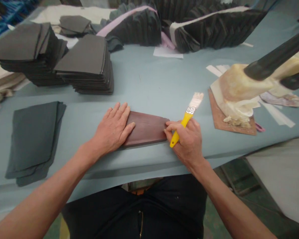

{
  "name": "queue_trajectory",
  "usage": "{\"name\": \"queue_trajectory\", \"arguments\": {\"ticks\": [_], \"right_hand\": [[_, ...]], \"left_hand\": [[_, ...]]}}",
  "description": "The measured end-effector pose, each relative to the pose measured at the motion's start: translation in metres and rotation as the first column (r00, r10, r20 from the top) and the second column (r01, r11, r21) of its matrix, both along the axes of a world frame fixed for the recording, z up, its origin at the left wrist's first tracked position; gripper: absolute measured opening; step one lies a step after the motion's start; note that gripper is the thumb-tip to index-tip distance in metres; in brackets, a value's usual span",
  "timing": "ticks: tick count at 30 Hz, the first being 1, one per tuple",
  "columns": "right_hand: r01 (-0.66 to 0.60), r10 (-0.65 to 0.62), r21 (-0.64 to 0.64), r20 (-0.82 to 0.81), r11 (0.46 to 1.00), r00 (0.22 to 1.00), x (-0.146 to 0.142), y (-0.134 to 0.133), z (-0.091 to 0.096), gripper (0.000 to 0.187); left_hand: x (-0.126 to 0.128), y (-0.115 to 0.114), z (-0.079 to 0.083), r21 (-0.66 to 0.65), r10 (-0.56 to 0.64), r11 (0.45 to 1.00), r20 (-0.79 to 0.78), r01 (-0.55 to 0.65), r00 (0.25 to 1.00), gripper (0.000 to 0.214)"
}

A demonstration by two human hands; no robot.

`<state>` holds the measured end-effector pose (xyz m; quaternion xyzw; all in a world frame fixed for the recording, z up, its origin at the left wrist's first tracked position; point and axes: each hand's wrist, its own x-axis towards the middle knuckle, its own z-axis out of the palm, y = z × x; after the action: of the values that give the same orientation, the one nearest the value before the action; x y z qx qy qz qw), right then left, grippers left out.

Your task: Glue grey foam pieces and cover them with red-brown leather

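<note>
A dark reddish-brown leather piece [146,130] lies flat near the front edge of the blue-grey table [149,83]. My left hand [113,129] rests flat on its left end, fingers stretched out. My right hand [186,141] is closed round the yellow handle of a paintbrush [188,116], whose pale bristles point up and away from me. The fingertips of that hand touch the piece's right edge.
A glue-crusted container [239,89] with a dark handle stands on a brown board at the right. Stacks of dark grey cut pieces [87,64] sit at back left, a folded dark cloth pile [33,139] at front left, fanned black bundles [209,30] at the back.
</note>
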<state>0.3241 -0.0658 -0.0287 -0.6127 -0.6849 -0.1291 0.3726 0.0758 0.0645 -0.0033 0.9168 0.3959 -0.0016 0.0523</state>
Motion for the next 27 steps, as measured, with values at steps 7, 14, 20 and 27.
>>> {"name": "queue_trajectory", "arguments": {"ticks": [7,14,20,27], "right_hand": [[-0.120,0.109,-0.052,-0.173,0.991,0.979,-0.064,0.020,0.025,0.007],[-0.177,0.123,-0.195,-0.264,0.965,0.957,-0.115,0.065,0.005,0.017],[-0.116,0.062,-0.247,-0.216,0.962,0.974,-0.098,0.061,-0.010,0.029],[-0.058,0.022,-0.239,-0.149,0.969,0.989,-0.060,0.039,-0.016,0.026]], "left_hand": [[0.002,-0.005,-0.002,0.022,0.014,1.000,0.061,-0.016,0.998,0.066],[-0.001,-0.003,-0.008,-0.013,0.010,1.000,0.045,-0.010,0.999,0.066],[0.000,-0.005,-0.004,0.019,0.009,1.000,0.069,-0.010,0.998,0.063],[0.000,-0.005,-0.004,0.040,0.018,0.999,0.057,-0.020,0.998,0.067]]}}
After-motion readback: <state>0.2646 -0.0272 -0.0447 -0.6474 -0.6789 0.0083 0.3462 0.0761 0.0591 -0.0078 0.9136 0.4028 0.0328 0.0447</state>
